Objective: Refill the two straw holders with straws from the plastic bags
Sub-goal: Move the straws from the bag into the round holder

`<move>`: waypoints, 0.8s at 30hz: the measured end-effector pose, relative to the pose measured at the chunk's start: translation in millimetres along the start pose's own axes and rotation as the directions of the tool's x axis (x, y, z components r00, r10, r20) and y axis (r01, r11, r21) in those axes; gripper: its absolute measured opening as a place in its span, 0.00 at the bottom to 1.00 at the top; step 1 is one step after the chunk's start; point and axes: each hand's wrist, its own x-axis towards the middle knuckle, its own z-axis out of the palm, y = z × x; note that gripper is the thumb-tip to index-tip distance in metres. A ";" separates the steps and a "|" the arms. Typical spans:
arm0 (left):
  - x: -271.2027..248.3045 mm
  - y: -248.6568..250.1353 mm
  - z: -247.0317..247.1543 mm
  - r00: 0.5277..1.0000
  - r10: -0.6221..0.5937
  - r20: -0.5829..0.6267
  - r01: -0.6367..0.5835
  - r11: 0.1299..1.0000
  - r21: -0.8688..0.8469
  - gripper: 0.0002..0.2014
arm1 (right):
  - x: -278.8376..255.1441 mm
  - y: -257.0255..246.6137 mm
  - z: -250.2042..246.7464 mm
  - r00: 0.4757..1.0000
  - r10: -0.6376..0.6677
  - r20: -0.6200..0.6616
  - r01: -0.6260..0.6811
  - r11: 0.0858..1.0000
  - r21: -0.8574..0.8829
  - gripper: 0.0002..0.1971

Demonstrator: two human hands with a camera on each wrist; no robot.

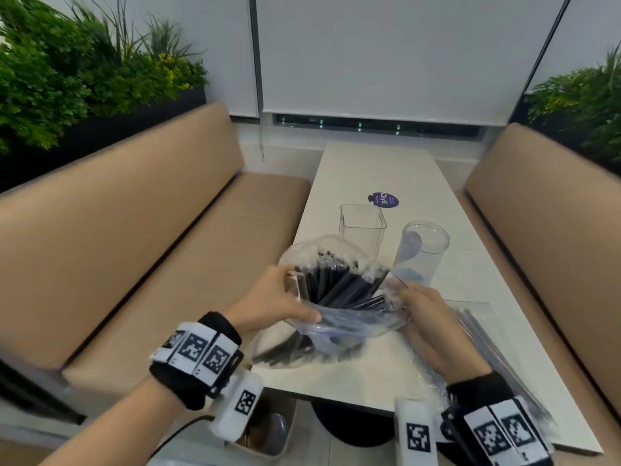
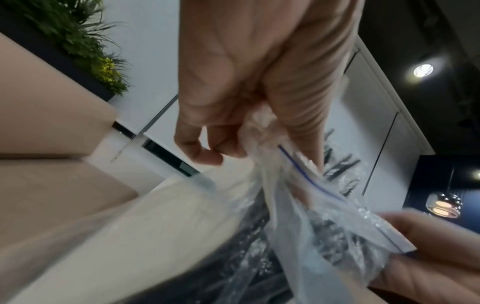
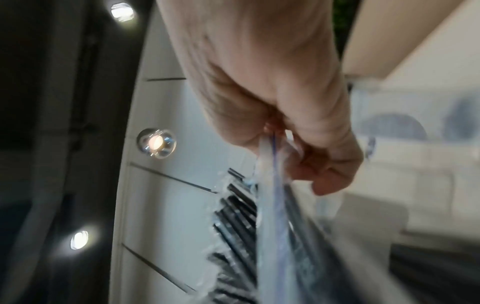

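A clear zip bag point(image 1: 353, 326) full of black straws point(image 1: 336, 284) is held above the near part of the white table point(image 1: 376, 169), its mouth pulled wide. My left hand point(image 1: 272, 301) pinches the bag's left rim point(image 2: 262, 131). My right hand point(image 1: 426, 314) pinches the right rim along the blue zip line point(image 3: 272, 156). Behind the bag stand two clear holders with nothing in them: a square one point(image 1: 363, 227) and a round one point(image 1: 421, 248). Black straw ends point(image 3: 236, 207) stick out of the open mouth.
A second plastic bag point(image 1: 487, 338) lies flat on the table at the right. A purple sticker point(image 1: 383, 200) is on the tabletop beyond the holders. Tan bench seats point(image 1: 134, 250) flank the table. A bin point(image 1: 265, 428) sits on the floor under the near left corner.
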 end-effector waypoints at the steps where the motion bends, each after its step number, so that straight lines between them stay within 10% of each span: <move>1: -1.8 -0.2 6.7 1.000 0.000 0.007 0.000 1.000 -0.022 0.26 | -0.1 1.4 5.0 0.999 0.034 0.036 -0.036 0.998 0.046 0.22; 8: -9.3 -13.9 19.2 1.000 -0.018 0.004 0.019 0.987 -0.158 0.43 | 17.7 10.8 -6.2 0.990 0.083 -0.115 -0.037 0.935 0.352 0.13; 11: -18.7 -4.9 24.1 0.987 -0.004 0.163 0.034 0.982 -0.184 0.28 | 20.9 20.2 3.6 0.992 0.077 -0.105 -0.023 0.895 0.445 0.19; 13: -22.9 -1.0 28.7 0.984 0.038 0.173 0.004 0.972 -0.234 0.36 | 13.3 19.0 12.6 0.998 0.058 0.012 -0.056 0.879 0.474 0.31; 18: -19.7 -8.2 27.0 0.983 0.185 0.010 -0.177 0.956 -0.232 0.53 | 1.1 15.5 0.7 0.991 -0.123 0.056 0.085 0.893 0.442 0.13; 21: -7.8 -18.4 19.8 0.980 0.166 -0.113 -0.186 0.962 -0.202 0.48 | 10.6 14.8 -10.9 0.988 -0.155 0.004 0.142 0.912 0.385 0.20; 24: 12.7 -20.8 25.7 0.957 0.060 -0.282 -0.148 0.942 -0.301 0.50 | 7.6 13.4 -11.0 0.959 -0.178 0.221 0.084 0.922 0.379 0.33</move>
